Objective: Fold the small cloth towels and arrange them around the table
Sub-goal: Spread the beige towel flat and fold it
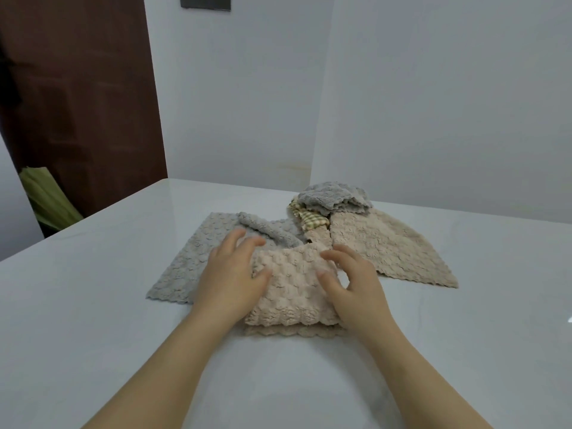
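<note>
The folded beige towel [291,292] lies at the middle of the white worktop [93,320], its left part overlapping the flat grey towel [182,267] and its right side just beside a second beige towel [393,246] that is spread open. The left hand [230,277] rests along the fold's left side with its fingers [252,244] loosely spread and nearly straight, thumb on top, holding nothing. The right hand [359,286] arches over the far right corner with its thumb on the cloth. Whether its fingers [337,253] pinch a layer there or only press on it I cannot tell, since the corner is hidden under them. The likeliest trouble is the fold springing open. The pile is thick and fluffy, and the lower layer already peeks out past the upper one along the near edge, so easing off the pressure unevenly could let the top layer slide further. A second risk is the overlap: sliding this towel away rather than lifting it would probably drag the grey towel along and rumple it. Behind, the crumpled grey towel [334,196] sits on a checked cloth [311,221], touching the spread beige one, so a careless pull on any of them would likely disturb the heap.
</note>
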### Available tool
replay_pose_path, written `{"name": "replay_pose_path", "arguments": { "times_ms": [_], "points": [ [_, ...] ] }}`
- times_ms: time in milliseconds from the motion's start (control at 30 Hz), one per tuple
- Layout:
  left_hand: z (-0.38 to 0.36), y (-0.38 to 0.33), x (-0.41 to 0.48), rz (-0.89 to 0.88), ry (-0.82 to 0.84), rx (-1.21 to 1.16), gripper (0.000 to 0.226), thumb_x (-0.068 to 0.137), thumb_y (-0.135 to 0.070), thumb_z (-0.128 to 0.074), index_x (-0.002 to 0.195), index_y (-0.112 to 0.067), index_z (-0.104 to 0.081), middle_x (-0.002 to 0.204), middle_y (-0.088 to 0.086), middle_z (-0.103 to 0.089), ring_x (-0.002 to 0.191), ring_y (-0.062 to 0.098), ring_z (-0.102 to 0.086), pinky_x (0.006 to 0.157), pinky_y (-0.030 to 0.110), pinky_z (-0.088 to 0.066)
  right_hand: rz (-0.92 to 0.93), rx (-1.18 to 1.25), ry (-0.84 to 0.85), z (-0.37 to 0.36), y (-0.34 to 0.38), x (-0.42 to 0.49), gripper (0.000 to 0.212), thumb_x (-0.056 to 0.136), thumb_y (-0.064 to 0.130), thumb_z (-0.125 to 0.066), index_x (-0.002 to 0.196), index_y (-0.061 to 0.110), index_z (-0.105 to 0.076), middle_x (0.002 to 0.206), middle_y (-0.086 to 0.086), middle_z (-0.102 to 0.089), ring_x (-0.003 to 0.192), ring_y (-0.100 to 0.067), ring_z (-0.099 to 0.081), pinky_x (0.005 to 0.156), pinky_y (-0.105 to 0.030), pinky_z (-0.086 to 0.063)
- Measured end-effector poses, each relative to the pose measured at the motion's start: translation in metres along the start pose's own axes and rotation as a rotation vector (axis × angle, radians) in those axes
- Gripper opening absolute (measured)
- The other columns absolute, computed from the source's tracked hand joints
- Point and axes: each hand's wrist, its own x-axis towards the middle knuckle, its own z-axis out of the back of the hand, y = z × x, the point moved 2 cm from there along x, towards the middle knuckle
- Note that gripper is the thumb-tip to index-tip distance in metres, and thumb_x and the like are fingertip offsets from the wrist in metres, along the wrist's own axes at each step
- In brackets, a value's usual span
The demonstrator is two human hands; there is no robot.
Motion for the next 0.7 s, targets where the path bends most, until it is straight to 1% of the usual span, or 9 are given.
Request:
{"name": "replay_pose_path", "arguments": {
  "times_ms": [67, 100, 167, 267, 367, 500, 567, 600, 700],
  "points": [
    [-0.003, -0.01, -0.003, -0.096, 0.039, -0.003, 0.04, 0.097, -0.029, -0.039, 0.136, -0.029, -0.038, 0.154, -0.011, -0.015, 0.143, 0.009, -0.008, 0.114, 0.032, -0.012, 0.056, -0.072, 0.056, -0.004, 0.005, 0.0, 0.059, 0.078, 0.053, -0.037, 0.128, 0.026, -0.053, 0.146, 0.009, -0.036, 0.137, -0.012, -0.027, 0.11, -0.027, -0.018],
    [-0.01, -0.014, -0.005, -0.128, 0.111, 0.062, 0.041, 0.099, -0.03, -0.032, 0.14, -0.029, -0.033, 0.155, -0.012, -0.011, 0.143, 0.008, -0.003, 0.115, 0.032, -0.007, 0.058, -0.142, 0.119, -0.008, 0.004, 0.0, 0.064, 0.077, 0.053, -0.031, 0.134, 0.027, -0.046, 0.15, 0.01, -0.029, 0.14, -0.012, -0.02, 0.112, -0.03, -0.016],
    [-0.028, -0.011, -0.01, -0.15, 0.251, 0.277, 0.046, 0.1, -0.035, -0.021, 0.145, -0.028, -0.019, 0.156, -0.013, -0.006, 0.144, 0.009, 0.002, 0.116, 0.036, -0.002, 0.027, -0.274, 0.258, -0.016, 0.0, -0.002, 0.058, 0.087, 0.05, -0.029, 0.141, 0.03, -0.033, 0.155, 0.013, -0.017, 0.143, -0.009, -0.008, 0.113, -0.032, -0.011],
    [-0.043, -0.001, -0.014, -0.133, 0.336, 0.414, 0.049, 0.099, -0.039, -0.017, 0.147, -0.029, -0.01, 0.156, -0.014, -0.004, 0.145, 0.011, 0.002, 0.116, 0.041, 0.0, -0.03, -0.275, 0.325, -0.017, -0.008, -0.001, 0.047, 0.097, 0.038, -0.036, 0.142, 0.029, -0.03, 0.155, 0.014, -0.017, 0.143, -0.007, -0.008, 0.114, -0.033, -0.011],
    [-0.045, 0.001, -0.014, -0.136, 0.341, 0.412, 0.05, 0.099, -0.04, -0.017, 0.147, -0.03, -0.011, 0.156, -0.014, -0.006, 0.145, 0.01, 0.0, 0.117, 0.042, 0.0, -0.051, -0.272, 0.346, -0.018, -0.013, 0.0, 0.047, 0.097, 0.037, -0.034, 0.143, 0.028, -0.03, 0.154, 0.013, -0.019, 0.143, -0.006, -0.01, 0.115, -0.034, -0.012],
    [-0.045, 0.003, -0.012, -0.173, 0.33, 0.417, 0.049, 0.099, -0.04, -0.02, 0.146, -0.03, -0.017, 0.155, -0.012, -0.013, 0.144, 0.01, -0.007, 0.117, 0.039, -0.005, -0.066, -0.339, 0.384, -0.021, -0.014, -0.001, 0.047, 0.098, 0.037, -0.029, 0.144, 0.026, -0.027, 0.156, 0.011, -0.014, 0.144, -0.007, -0.006, 0.114, -0.034, -0.008],
    [-0.046, 0.005, -0.012, -0.193, 0.317, 0.419, 0.05, 0.097, -0.043, -0.015, 0.145, -0.03, -0.019, 0.154, -0.013, -0.016, 0.143, 0.009, -0.01, 0.117, 0.038, -0.006, -0.067, -0.361, 0.396, -0.022, -0.014, -0.001, 0.048, 0.099, 0.038, -0.027, 0.145, 0.025, -0.026, 0.156, 0.01, -0.013, 0.145, -0.009, -0.004, 0.115, -0.034, -0.007],
    [-0.046, 0.006, -0.012, -0.201, 0.298, 0.425, 0.055, 0.093, -0.048, -0.008, 0.145, -0.031, -0.02, 0.154, -0.013, -0.017, 0.143, 0.008, -0.011, 0.116, 0.037, -0.007, -0.065, -0.366, 0.395, -0.023, -0.014, -0.001, 0.048, 0.099, 0.038, -0.027, 0.145, 0.025, -0.026, 0.156, 0.01, -0.012, 0.145, -0.009, -0.004, 0.115, -0.035, -0.006],
    [-0.046, 0.004, -0.017, -0.219, 0.224, 0.435, 0.087, 0.067, -0.056, 0.013, 0.143, -0.034, -0.024, 0.152, -0.014, -0.022, 0.14, 0.008, -0.017, 0.114, 0.036, -0.013, -0.046, -0.357, 0.35, -0.023, -0.014, -0.005, 0.048, 0.098, 0.039, -0.028, 0.144, 0.026, -0.027, 0.156, 0.01, -0.014, 0.144, -0.008, -0.007, 0.115, -0.034, -0.008]
  ]
}}
